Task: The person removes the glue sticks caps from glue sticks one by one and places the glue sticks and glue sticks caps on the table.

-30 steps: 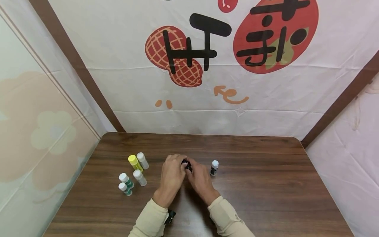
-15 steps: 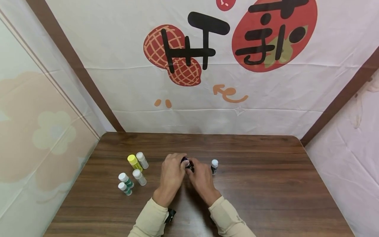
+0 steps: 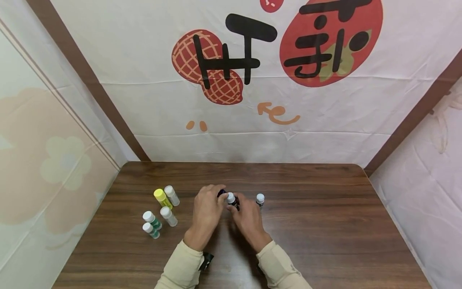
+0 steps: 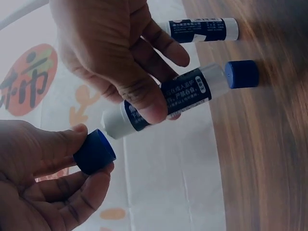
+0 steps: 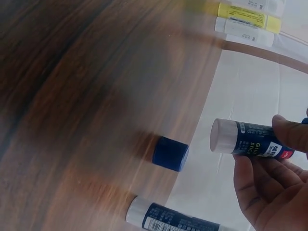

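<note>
My left hand (image 3: 207, 208) pinches a dark blue cap (image 4: 95, 152) between thumb and fingers. Across from it, my right hand (image 3: 248, 218) grips a glue stick (image 4: 168, 100) with a navy label; its white upper end faces the cap, slightly apart from it. On the table below the held stick lies a second blue cap (image 5: 171, 153), hidden by the hands in the head view. Just right of my right hand stands another navy-labelled glue stick (image 3: 260, 199), its top white and uncapped with blue.
On the table's left side stand several tubes: a yellow one (image 3: 163, 198), white ones such as the white tube (image 3: 169, 216), and green-labelled ones like the green-labelled tube (image 3: 151, 230). The wooden table (image 3: 325, 224) ends at a printed cloth backdrop (image 3: 234, 146).
The blue cap has come away from the glue stick, whose white end now shows between the hands. My right hand has shifted slightly right, partly covering the standing stick.
</note>
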`<control>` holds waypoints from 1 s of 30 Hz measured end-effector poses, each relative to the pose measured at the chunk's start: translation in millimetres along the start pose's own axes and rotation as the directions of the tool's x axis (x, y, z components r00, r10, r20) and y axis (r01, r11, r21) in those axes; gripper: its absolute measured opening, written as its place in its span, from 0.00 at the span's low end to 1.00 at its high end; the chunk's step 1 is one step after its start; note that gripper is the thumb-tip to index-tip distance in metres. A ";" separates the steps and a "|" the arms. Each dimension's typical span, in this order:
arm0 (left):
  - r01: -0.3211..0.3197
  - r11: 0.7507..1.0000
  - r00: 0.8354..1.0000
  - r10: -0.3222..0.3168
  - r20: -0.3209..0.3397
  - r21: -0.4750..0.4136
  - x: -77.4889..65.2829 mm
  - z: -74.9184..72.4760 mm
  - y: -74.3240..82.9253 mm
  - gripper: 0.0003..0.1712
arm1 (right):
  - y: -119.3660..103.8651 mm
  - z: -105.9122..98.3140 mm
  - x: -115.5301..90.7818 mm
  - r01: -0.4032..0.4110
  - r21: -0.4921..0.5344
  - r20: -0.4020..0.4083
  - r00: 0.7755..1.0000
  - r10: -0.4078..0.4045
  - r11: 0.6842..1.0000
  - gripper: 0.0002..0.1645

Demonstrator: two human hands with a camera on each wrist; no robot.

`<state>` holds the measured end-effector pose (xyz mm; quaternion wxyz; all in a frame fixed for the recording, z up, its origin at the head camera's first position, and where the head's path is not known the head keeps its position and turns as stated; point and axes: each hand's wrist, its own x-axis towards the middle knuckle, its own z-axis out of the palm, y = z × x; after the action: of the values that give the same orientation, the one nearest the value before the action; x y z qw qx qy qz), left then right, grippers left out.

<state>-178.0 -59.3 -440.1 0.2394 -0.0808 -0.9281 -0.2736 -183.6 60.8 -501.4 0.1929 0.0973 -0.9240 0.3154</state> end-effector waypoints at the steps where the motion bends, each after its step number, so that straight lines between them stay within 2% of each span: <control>1: 0.010 1.000 1.000 -0.010 0.003 -0.003 -0.1 0.0 -0.5 0.13 | 0.6 -0.7 -0.4 0.003 -0.001 -0.001 1.000 -0.003 1.000 0.22; 7: 0.047 0.999 0.998 -0.047 0.033 -0.016 -1.3 3.6 -5.7 0.12 | 6.2 -5.0 -4.1 0.014 0.022 -0.015 1.000 -0.014 1.000 0.22; 13: 0.074 0.997 0.993 -0.076 0.088 0.025 -3.9 12.8 -12.8 0.15 | 12.7 -7.2 -9.3 0.031 0.073 -0.041 0.999 -0.028 0.997 0.21; 19: 0.105 0.993 0.983 -0.112 0.147 0.052 -6.7 22.6 -19.0 0.16 | 15.9 -11.0 -13.0 0.031 0.120 -0.030 0.999 -0.028 0.992 0.20; 26: 0.098 0.993 0.977 -0.109 0.184 0.065 -9.6 32.0 -25.4 0.13 | 20.0 -20.4 -15.3 0.011 0.179 -0.003 1.000 -0.011 0.984 0.19; 30: 0.093 0.993 0.975 -0.106 0.194 0.075 -10.6 36.6 -29.4 0.12 | 22.6 -25.9 -17.3 -0.030 0.196 0.031 0.999 0.024 0.980 0.20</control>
<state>-191.6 -64.2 -486.0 0.1344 -0.0531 -0.9586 -0.2454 -167.0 95.6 -502.2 0.1648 0.1079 -0.8924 0.4061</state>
